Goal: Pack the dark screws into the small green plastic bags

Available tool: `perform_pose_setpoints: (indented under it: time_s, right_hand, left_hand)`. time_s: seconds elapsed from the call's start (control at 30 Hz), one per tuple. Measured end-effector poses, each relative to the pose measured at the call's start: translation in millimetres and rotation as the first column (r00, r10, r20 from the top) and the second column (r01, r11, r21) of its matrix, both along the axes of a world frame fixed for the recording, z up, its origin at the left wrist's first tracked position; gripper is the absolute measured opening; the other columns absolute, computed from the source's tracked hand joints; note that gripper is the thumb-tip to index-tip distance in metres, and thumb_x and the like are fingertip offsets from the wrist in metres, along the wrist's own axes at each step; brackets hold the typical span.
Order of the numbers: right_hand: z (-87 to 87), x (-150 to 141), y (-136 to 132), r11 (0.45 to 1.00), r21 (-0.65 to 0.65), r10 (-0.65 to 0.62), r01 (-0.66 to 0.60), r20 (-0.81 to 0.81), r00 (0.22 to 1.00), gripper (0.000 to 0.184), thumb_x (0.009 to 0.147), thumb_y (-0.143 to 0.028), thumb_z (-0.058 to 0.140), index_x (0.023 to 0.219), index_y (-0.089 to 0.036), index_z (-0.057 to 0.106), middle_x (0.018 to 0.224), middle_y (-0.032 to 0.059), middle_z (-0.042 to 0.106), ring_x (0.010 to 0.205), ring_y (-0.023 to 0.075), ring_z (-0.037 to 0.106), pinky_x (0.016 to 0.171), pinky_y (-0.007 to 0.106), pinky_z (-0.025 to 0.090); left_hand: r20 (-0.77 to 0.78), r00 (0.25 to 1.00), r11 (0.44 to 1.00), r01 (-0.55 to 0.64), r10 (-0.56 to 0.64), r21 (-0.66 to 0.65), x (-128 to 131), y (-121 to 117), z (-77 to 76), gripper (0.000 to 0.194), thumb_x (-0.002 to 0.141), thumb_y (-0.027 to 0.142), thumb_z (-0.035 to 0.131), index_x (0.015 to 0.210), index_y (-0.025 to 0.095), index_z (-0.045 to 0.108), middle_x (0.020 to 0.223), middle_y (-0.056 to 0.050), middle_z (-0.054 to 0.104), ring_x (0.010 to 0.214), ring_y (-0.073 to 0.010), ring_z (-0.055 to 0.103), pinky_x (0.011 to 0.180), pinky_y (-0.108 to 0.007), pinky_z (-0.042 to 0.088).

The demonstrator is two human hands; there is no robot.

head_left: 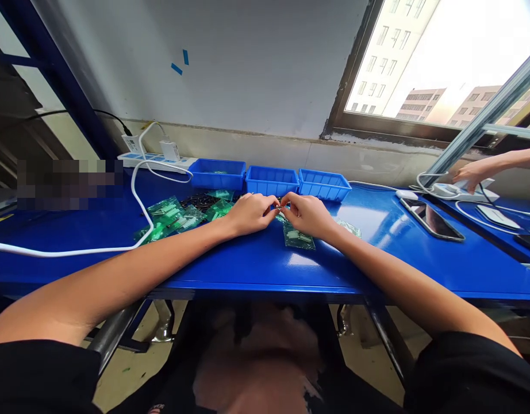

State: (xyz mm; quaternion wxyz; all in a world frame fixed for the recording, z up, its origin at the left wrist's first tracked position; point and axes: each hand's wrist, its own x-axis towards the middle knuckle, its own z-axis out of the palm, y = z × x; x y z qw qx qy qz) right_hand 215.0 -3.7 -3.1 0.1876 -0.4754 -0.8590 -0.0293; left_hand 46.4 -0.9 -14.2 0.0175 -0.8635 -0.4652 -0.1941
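My left hand [253, 215] and my right hand [307, 214] meet over the blue table, fingertips pinched together. Something small sits between them, too tiny and too covered to name. Just below my right hand lies a green-tinted clear packet [298, 238] with pale strips inside. Left of my left hand, several similar green packets [165, 214] are heaped beside a pile of thin black pieces [198, 201]. Another packet with whitish contents [350, 229] shows partly behind my right wrist.
Three blue bins, left [218, 177], middle [271, 183] and right [324, 187], line the wall side. A white cable [138, 198] crosses the table's left part. A phone [433, 218] lies at the right. Beyond it, another person's hand [474, 172] touches a power strip [448, 190].
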Motion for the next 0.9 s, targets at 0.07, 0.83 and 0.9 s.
perform_pose_setpoints:
  time_s: [0.07, 0.83, 0.9]
  right_hand:
    - [-0.1, 0.3, 0.3, 1.0, 0.004, 0.001, -0.001, -0.006, 1.0, 0.02, 0.085, -0.025, 0.048, 0.098, -0.018, 0.061, 0.068, 0.0019, 0.062, 0.059, 0.0143, 0.052, 0.055, 0.024, 0.027]
    - [-0.6, 0.4, 1.1, 0.999, 0.006, -0.035, 0.034, 0.049, 0.998, 0.022, 0.089, -0.023, 0.041, 0.096, -0.018, 0.062, 0.08, 0.0054, 0.068, 0.071, 0.0173, 0.06, 0.057, 0.024, 0.028]
    - [-0.2, 0.5, 0.7, 0.999, -0.005, -0.037, 0.037, 0.055, 0.998, 0.022, 0.088, -0.024, 0.043, 0.097, -0.018, 0.062, 0.078, 0.0048, 0.068, 0.07, 0.0169, 0.059, 0.057, 0.024, 0.028]
  left_hand:
    - [0.005, 1.0, 1.0, 0.004, -0.004, -0.002, -0.1, -0.1, 0.4, 0.027, 0.088, 0.031, 0.044, 0.103, 0.018, 0.062, 0.081, -0.005, 0.068, 0.08, -0.0213, 0.062, 0.072, -0.031, 0.043]
    - [-0.006, 1.0, 1.0, -0.004, 0.004, -0.014, 1.0, -1.5, 2.5, 0.028, 0.089, 0.03, 0.042, 0.105, 0.017, 0.061, 0.083, -0.005, 0.069, 0.081, -0.0221, 0.062, 0.072, -0.032, 0.044]
    - [-0.008, 1.0, 1.0, 0.005, -0.005, -0.013, 0.7, -1.1, 2.1, 0.028, 0.089, 0.03, 0.042, 0.103, 0.017, 0.062, 0.083, -0.005, 0.068, 0.081, -0.022, 0.062, 0.072, -0.032, 0.044]
